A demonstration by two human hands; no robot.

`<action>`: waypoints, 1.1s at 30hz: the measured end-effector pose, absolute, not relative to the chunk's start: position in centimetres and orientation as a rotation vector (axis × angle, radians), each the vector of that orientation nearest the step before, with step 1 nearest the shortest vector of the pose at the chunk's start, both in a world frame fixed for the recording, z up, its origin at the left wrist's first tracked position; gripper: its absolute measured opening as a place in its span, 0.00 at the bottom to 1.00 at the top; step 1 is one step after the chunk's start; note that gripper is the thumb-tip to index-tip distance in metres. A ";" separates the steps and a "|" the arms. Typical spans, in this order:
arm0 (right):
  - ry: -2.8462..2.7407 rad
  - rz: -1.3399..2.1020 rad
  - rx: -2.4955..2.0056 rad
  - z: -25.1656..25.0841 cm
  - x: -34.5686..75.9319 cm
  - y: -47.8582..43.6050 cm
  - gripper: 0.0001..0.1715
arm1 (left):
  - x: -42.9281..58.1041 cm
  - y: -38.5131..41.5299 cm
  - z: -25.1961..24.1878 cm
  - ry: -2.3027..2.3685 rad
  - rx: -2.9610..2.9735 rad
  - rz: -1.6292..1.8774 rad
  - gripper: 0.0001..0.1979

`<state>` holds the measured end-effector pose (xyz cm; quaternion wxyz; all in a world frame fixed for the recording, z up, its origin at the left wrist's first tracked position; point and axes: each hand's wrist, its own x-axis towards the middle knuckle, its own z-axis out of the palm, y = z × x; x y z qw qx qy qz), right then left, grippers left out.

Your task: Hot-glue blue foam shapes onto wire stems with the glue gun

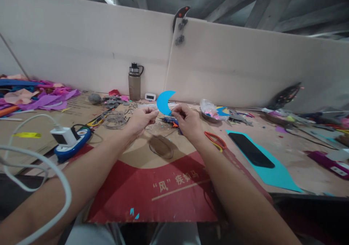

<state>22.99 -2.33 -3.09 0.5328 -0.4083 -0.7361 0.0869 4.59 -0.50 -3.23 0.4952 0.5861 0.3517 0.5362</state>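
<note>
A flat bright-blue crescent [163,103], likely foam or paper, is held up over the cardboard. My right hand [187,122] pinches it near its lower tip between thumb and finger. My left hand [144,120] is closed in a pinch right beside the crescent's lower left edge; what its fingertips hold is too small to make out. Below the hands a thin loop [160,146] shows over the cardboard, with a shadow around it. Red-and-yellow scissor handles [216,141] lie beside my right forearm.
Red-printed cardboard [163,197] covers the near table. A bottle [134,83] stands by the white partition [81,37]. Coiled wire [114,119] and a power strip [73,143] lie left; a black phone [251,150] on a turquoise sheet [280,179] and a scrap bowl [211,118] right. A white cable [67,186] crosses my left forearm.
</note>
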 end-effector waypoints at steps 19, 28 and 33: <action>-1.736 0.104 -1.011 -3.5 22.9 -2.3 0.06 | 3.7 -1.4 -2.0 1.027 1.689 1.717 0.12; -1.727 0.049 -0.996 -3.4 22.8 -2.3 0.06 | 3.3 -0.2 -2.4 0.924 1.593 1.431 0.10; -1.744 0.028 -0.999 -3.4 22.9 -2.3 0.05 | 3.3 0.1 -2.9 0.859 1.555 1.241 0.12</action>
